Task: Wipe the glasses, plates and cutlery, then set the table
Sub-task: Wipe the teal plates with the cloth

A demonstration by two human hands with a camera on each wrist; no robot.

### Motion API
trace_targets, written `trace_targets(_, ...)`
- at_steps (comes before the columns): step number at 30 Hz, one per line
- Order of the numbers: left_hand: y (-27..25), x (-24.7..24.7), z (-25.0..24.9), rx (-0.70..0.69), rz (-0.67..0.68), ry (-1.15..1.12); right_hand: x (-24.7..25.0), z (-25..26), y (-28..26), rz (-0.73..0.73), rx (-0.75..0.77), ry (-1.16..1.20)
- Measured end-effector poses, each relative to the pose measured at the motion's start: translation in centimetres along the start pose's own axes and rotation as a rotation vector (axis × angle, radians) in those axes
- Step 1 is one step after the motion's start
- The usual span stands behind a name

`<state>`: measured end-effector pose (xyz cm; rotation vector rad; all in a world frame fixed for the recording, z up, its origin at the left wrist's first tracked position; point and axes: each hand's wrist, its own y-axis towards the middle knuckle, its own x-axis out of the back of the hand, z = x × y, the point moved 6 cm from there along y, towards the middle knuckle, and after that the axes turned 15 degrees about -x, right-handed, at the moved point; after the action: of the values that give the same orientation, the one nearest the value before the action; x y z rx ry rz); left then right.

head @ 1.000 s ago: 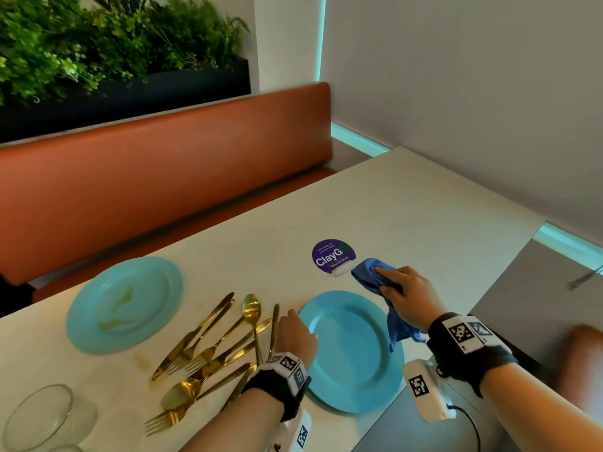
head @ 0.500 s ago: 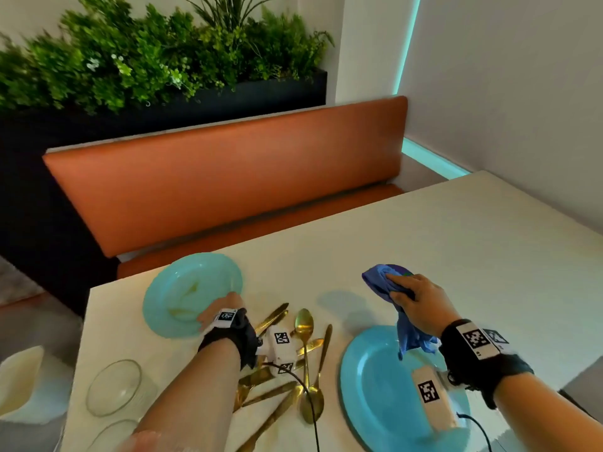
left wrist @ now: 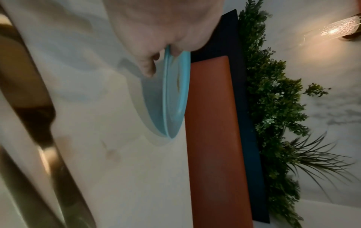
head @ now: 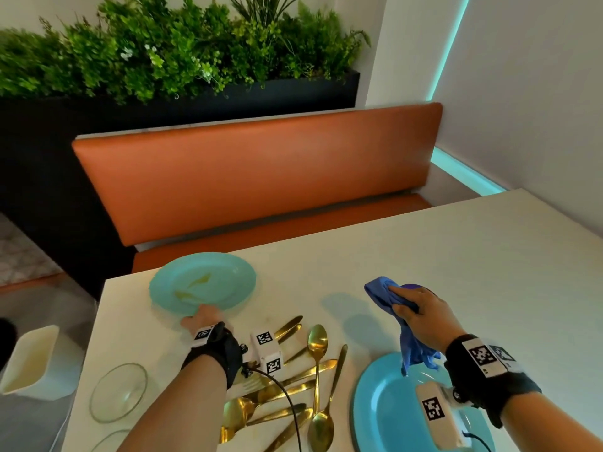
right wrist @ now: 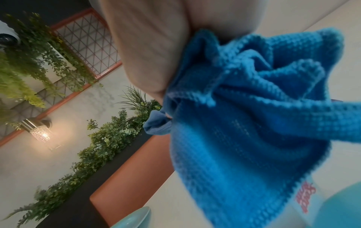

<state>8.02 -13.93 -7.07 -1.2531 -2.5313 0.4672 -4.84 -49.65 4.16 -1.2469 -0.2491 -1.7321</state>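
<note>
A stained light-blue plate (head: 208, 282) lies at the table's far left edge. My left hand (head: 202, 319) pinches its near rim; in the left wrist view the plate's rim (left wrist: 166, 92) runs between my fingers (left wrist: 146, 67) and thumb. My right hand (head: 421, 316) grips a bunched blue cloth (head: 383, 293), which fills the right wrist view as cloth (right wrist: 254, 123). A tail of it hangs over a second blue plate (head: 385, 409) near the front edge. Several gold pieces of cutlery (head: 303, 380) lie heaped between the plates.
Two clear glass bowls (head: 119, 391) sit at the front left corner of the white table (head: 473, 256). An orange bench (head: 261, 177) runs behind the table, with a planter of greenery (head: 182, 57) above it. A cream chair (head: 29, 360) stands left.
My left hand left the near plate, crossed over the cutlery and took hold of the far plate's rim. My right hand kept the cloth and lifted slightly off the near plate.
</note>
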Motion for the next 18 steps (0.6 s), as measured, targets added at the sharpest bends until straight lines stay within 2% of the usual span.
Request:
trace_targets(3,-0.2,-0.8,-2.1,-0.134,-0.088,-0.148,0.3,0.9,-0.2,0.004,0.029,0.03)
trace_targets(6,-1.9,-2.0,-4.4,-0.202,-0.003,-0.269,1.2,2.5,-0.4,-0.013,0.084,0.056)
trace_targets(9,-4.1,-3.7,-6.1,-0.229,0.176,-0.396,2.0,4.3,0.0,-0.071,0.146,0.039)
trace_targets(14,-9.8,-7.0,-6.9,-0.217,0.583,-0.361,3.1,7.1,0.8,-0.214,0.226,-0.007)
trace_targets(16,-12.0,-8.1,-6.9,-0.181,0.689,-0.374,2.8,7.8,0.8,-0.267,0.25,-0.084)
trace_targets(18,-13.7,-8.7,-7.4,-0.174,0.756,-0.338,1.9,8.4,-0.2,-0.33,0.338,-0.159)
